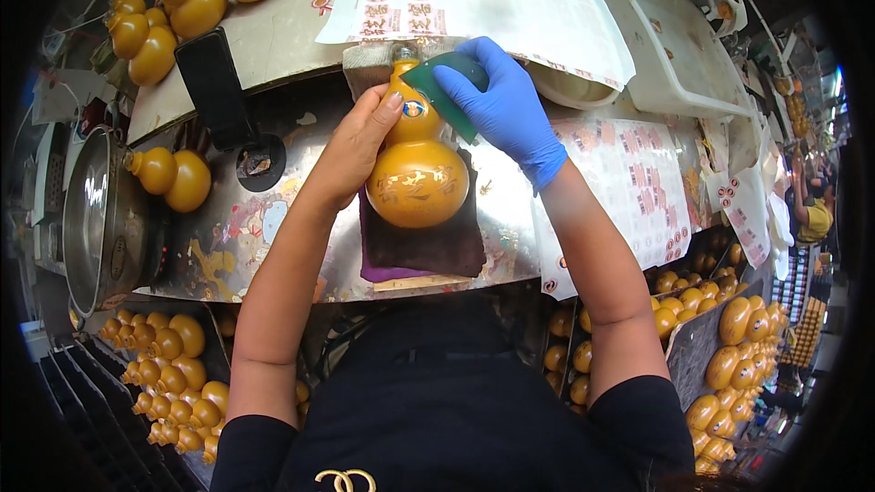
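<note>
**Gourd on the cloth: risks and condition**

Listed left to right, as you face the bench.

- Item 1, your bare left hand (pixel 351 150): fingers curled against the left side of the glossy amber gourd-shaped bottle (pixel 416 169), thumb up by its narrow waist. It steadies rather than clamps. Risk, as I judge it: the smooth, rounded body could roll or twist out from under so light a hold if you push hard from the other side.
- Item 2, the bottle itself: lying on the dark purple cloth (pixel 428 251) at the middle of the worn metal bench (pixel 273 219), neck pointing away from you. Two bulbs, the lower one larger, with pale gold markings across it; a small oval sticker (pixel 413 109) sits on the upper bulb. Surface looks shiny and unchipped.
- Item 3, your blue-gloved right hand (pixel 501 105): fingers closed on a dark green flat pad (pixel 447 91), pressing it over the upper bulb. Risk: dragging the pad across the sticker may shift or crease it.
- Item 4, the printed label sheets (pixel 638 182) draped over the bench edge: your forearm is close and could sweep them off.
</note>
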A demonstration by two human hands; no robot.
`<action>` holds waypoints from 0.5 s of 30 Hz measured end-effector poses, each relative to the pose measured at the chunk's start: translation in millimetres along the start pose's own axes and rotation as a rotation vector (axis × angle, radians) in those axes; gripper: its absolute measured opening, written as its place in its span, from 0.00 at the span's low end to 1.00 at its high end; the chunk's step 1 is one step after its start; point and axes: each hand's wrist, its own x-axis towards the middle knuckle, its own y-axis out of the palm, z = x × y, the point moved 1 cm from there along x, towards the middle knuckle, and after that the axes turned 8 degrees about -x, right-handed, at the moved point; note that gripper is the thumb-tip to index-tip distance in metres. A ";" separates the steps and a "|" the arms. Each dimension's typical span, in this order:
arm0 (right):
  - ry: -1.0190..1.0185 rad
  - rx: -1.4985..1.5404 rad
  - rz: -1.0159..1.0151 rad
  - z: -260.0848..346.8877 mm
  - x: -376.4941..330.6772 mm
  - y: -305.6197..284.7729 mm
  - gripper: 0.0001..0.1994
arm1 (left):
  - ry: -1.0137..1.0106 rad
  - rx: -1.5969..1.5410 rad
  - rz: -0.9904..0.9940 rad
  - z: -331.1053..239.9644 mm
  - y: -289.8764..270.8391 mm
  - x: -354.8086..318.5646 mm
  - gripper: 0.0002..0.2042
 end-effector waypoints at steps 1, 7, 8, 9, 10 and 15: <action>0.023 -0.013 0.005 2.2 0.9 -0.8 0.19 | 0.021 0.012 0.011 0.6 0.0 -1.2 0.20; -0.467 -0.196 -0.085 33.2 3.0 -9.6 0.11 | -0.020 -0.122 0.020 -2.9 -1.7 -3.2 0.20; -0.619 -0.175 -0.110 40.1 0.2 -9.6 0.09 | -0.021 -0.133 0.033 -2.2 -4.3 -3.0 0.20; -0.768 -0.221 -0.096 50.3 -4.2 -10.8 0.08 | -0.022 -0.143 0.046 -1.4 -8.0 -1.6 0.20; -0.814 -0.314 -0.017 47.8 -14.1 -10.3 0.09 | -0.028 -0.156 0.068 0.5 -8.8 -1.2 0.20; -0.792 -0.402 0.148 31.1 -33.3 -10.8 0.10 | -0.080 -0.232 0.016 -3.0 -5.0 0.2 0.20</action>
